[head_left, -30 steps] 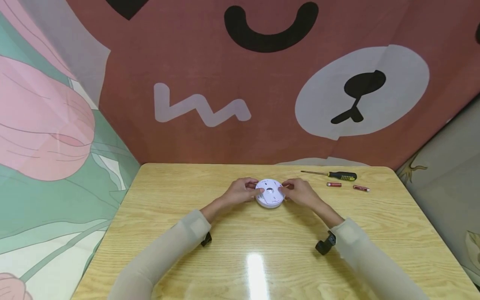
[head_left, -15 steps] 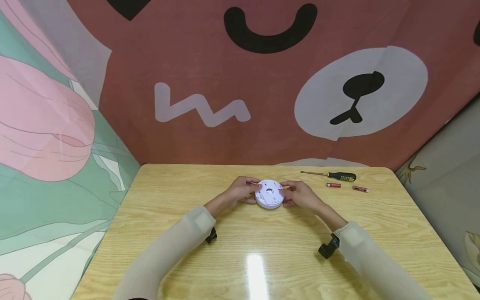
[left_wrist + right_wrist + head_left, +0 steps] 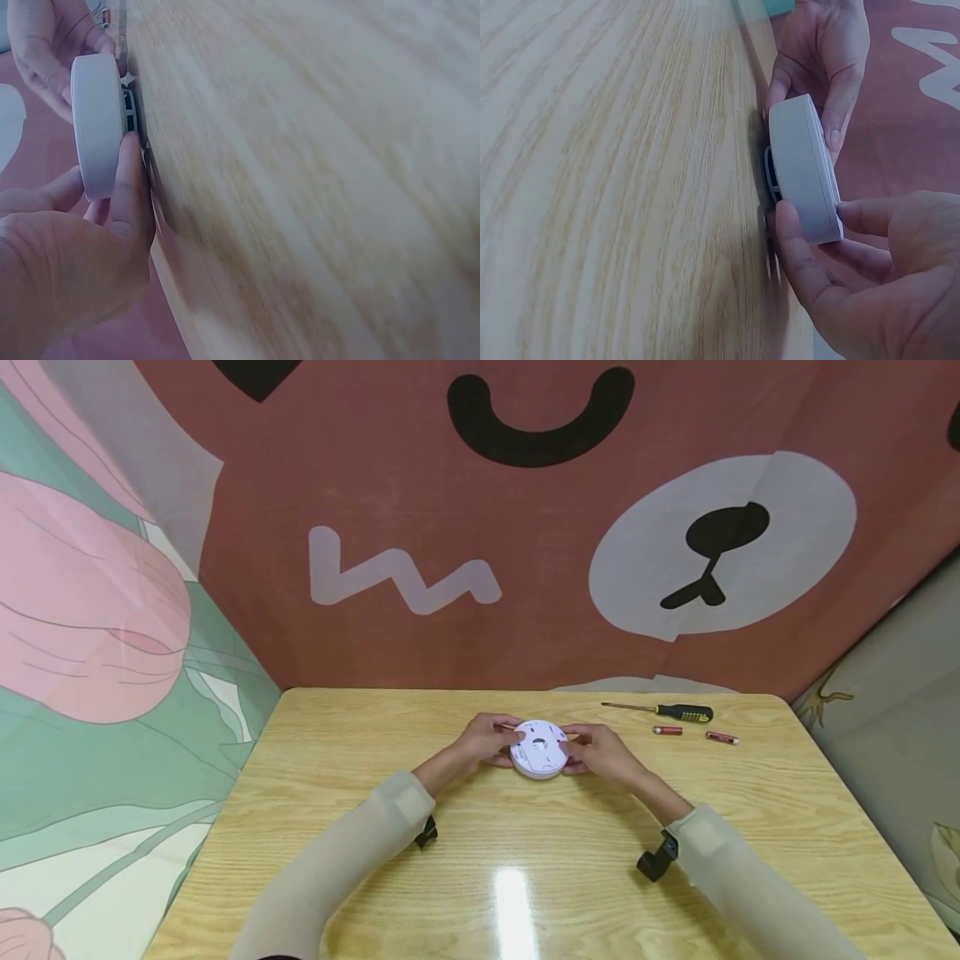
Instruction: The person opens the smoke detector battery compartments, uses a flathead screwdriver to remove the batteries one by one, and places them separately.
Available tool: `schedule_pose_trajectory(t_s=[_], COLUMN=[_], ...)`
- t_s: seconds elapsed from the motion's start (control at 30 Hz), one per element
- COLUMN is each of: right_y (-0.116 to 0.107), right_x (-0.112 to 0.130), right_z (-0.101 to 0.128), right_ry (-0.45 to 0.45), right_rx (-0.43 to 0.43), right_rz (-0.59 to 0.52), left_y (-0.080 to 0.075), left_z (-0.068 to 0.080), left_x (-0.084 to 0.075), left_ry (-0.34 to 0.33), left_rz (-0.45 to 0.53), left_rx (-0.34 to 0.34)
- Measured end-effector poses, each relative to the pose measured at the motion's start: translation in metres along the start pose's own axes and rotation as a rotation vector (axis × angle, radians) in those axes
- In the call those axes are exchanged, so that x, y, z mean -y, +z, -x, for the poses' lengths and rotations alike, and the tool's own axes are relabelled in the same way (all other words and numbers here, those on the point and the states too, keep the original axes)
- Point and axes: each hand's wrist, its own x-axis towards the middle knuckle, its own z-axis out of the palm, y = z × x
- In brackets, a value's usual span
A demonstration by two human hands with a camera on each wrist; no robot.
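A round white smoke detector (image 3: 537, 763) is held between both hands near the back middle of the table, its flat backplate with small slots and a central hole facing up. My left hand (image 3: 484, 740) grips its left rim, thumb on top and fingers underneath. On the opposite rim my right hand (image 3: 602, 752) pinches it the same way. Both wrist views show the detector (image 3: 99, 127) edge-on, with a dark slotted vent (image 3: 771, 171) on its underside, close to the tabletop. Whether that vent touches the wood, I cannot tell.
A black-and-yellow screwdriver (image 3: 684, 713) lies at the back right of the wooden table (image 3: 360, 735). Two red batteries (image 3: 667, 730) lie apart just in front of it. A printed cloth (image 3: 375, 643) hangs behind the table's back edge.
The left thumb has drawn back from the middle of the backplate towards its rim. Both hands still hold the detector in nearly the same spot; the forearms have shifted slightly.
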Motion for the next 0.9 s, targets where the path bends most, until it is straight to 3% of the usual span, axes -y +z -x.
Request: schedule_pose_trajectory(t_s=[0.57,0.9], right_y=[0.0020,0.0046], right_x=[-0.0014,0.0003], right_z=[0.0034,0.0016], right_ry=[-0.017,0.024], right_rx=[0.077,0.055], right_rz=[-0.118,-0.251], left_y=[-0.0003,-0.0046], left_z=[0.0001,0.0018], left_x=[0.0018,-0.0042], left_ry=[0.024,0.035], left_rz=[0.072,0.059], left_rx=[0.006,0.012])
